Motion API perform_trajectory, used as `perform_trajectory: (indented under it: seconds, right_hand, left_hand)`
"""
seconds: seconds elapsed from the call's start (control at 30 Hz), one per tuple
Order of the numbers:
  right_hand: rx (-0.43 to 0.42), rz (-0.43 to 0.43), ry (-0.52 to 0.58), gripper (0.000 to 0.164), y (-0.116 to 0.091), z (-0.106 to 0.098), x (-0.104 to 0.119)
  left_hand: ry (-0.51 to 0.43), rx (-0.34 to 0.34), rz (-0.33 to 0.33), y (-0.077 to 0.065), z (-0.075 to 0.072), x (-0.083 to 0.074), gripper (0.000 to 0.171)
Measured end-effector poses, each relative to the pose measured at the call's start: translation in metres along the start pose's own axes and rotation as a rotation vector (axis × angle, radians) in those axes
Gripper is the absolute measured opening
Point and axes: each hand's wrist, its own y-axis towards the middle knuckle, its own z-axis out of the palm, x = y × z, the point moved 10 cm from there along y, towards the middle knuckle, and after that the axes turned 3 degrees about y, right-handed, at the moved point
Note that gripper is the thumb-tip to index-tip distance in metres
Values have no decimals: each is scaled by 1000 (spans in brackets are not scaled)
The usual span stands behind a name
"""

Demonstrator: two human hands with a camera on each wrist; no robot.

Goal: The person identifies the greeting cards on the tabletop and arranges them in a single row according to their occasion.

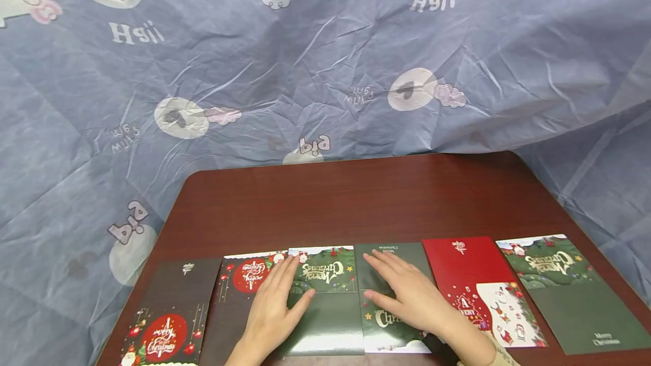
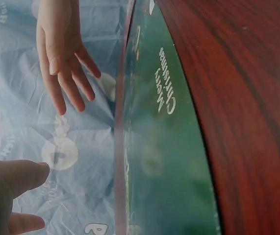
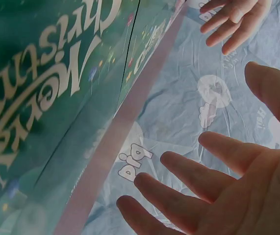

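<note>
Obscuring green card partly: right hand | dark card partly: left hand | both grips uncurled, empty

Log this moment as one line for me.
left hand: empty, hovers | right hand: empty, hovers | six Christmas cards: in a row on brown table

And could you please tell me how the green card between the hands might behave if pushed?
The green card would probably slide easily, given its glossy sheen. It looks thin, so likely light, and may bend at the line across it.
</note>
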Motion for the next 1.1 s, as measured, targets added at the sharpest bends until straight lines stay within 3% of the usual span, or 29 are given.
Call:
perform_trajectory:
  seconds: [0.73, 1.1]
  right_hand:
    - [20, 65, 199, 56, -8, 13, 2]
    - [147, 126, 543, 52, -11, 36, -1]
  left_hand:
    - [-115, -63, -136, -16, 5, 16, 60]
    - [-146, -79, -172, -20, 8, 20, 57]
